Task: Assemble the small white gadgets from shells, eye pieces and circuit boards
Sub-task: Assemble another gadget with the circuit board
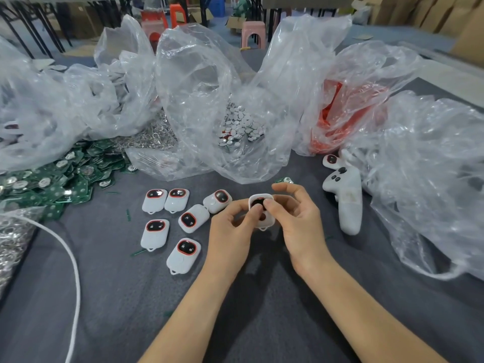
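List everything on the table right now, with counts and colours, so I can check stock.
Gadgets: six, white with red-rimmed dark eyes, left of centre; a seventh by the right bags.
Held gadget: one, white, centre.
Circuit boards: heap, green, far left.
Round pieces: many, white, inside the middle bag.
Metal rings: heap, silver, behind the boards.
Bags: several, clear, across the back and right.
Red bag: one, right of centre.
Controller: one, white, right of the held gadget.
Cable: one, white, lower left.
Table: one, grey.
Left hand: grips the held gadget.
Right hand: grips the held gadget.
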Demonstrator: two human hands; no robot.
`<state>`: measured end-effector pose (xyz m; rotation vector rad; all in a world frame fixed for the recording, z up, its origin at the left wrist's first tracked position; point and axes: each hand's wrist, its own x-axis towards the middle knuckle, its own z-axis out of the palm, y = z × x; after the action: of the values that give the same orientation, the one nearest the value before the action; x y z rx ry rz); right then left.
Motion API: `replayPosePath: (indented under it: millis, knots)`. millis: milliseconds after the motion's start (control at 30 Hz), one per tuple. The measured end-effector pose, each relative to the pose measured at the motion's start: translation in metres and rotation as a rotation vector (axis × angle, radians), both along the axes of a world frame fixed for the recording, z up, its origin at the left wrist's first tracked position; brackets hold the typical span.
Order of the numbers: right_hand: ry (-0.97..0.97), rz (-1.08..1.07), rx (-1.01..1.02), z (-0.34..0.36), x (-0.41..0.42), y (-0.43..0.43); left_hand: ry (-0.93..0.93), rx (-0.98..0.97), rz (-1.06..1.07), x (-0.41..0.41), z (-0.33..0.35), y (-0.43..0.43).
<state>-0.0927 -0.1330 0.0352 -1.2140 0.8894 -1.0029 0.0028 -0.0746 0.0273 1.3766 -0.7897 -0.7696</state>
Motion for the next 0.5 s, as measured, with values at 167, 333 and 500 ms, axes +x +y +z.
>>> replayPosePath:
  millis: [167,333,500]
  knots:
    - [0.046,0.033,-0.052,0.0022,-0.0009,-0.0020,-0.057,0.007,0.012,-0.0003,-0.0025,-0.0002]
    - [0.086,0.045,-0.083,0.0030,-0.0021,-0.0032,-0.121,0.007,0.037,-0.0013,-0.0041,-0.0010]
    - [0.140,0.042,-0.135,0.0022,-0.0028,-0.0035,-0.044,0.017,0.058,-0.0012,-0.0053,-0.0013]
